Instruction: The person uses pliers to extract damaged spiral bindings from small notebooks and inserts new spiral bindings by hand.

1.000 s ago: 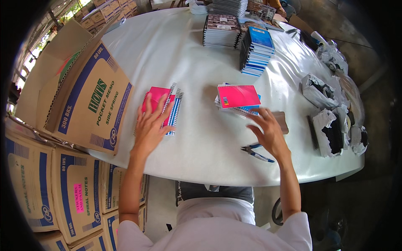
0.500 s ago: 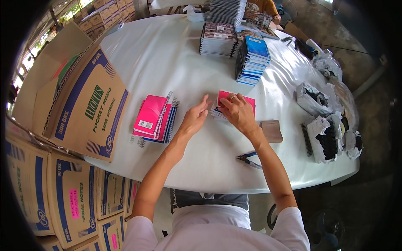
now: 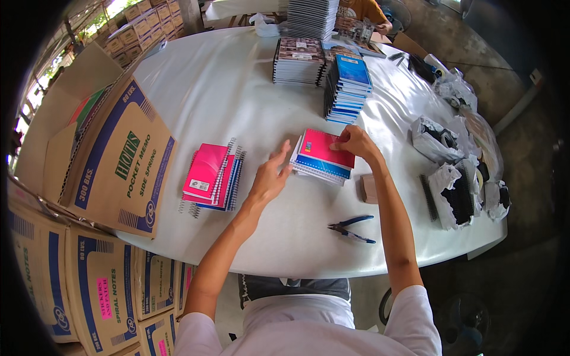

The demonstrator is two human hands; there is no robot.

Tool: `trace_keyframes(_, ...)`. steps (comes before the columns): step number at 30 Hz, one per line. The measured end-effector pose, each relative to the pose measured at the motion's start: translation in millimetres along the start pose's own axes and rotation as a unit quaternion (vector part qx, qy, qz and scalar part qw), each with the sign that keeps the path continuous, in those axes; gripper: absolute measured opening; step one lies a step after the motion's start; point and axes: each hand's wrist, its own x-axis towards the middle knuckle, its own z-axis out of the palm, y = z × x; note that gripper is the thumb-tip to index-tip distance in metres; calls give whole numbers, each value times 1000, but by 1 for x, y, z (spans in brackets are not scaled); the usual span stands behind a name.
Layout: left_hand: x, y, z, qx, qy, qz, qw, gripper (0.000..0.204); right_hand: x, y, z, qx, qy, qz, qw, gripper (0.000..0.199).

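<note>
A loose stack of small notebooks lies in the middle of the white table, with a pink notebook (image 3: 325, 148) on top and a blue-covered one (image 3: 323, 167) showing beneath it. My right hand (image 3: 358, 144) pinches the pink notebook at its right edge, thumb and fingers closed on it. Just left of the stack, my left hand (image 3: 272, 177) holds nothing, its fingers stretched and apart. Farther left sits a pile of spiral-bound notebooks (image 3: 205, 172), pink covers uppermost, wire coils sticking out at the sides. Blue-handled pliers (image 3: 352, 229) lie near my right forearm, beside a brownish block (image 3: 369, 188).
A large open carton (image 3: 122, 160) stands at the left, above more stacked cartons (image 3: 98, 285). Taller stacks of blue notebooks (image 3: 349, 89) and dark-covered books (image 3: 297, 65) rise at the back. Paper-wrapped black coils (image 3: 454, 196) line the right edge. Another person (image 3: 371, 15) is beyond the table.
My right hand has shifted from the top of the pink notebook to its right edge. More of the blue cover underneath now shows. My left hand stays open near the stack.
</note>
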Motion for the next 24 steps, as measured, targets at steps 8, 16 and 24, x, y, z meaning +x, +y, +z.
trace_keyframes(8, -34, 65, -17, -109, 114, 21, 987, 82, -96, -71, -31, 248, 20, -140, 958, 24)
trace_keyframes(16, -120, 16, 0, -267, -63, -84, 958, 85, -196, -56, 102, 526, 14, 41, 849, 38)
trace_keyframes(24, -118, 62, 4, 134, 58, 141, 979, 85, -210, -52, 115, 455, 54, -67, 886, 29)
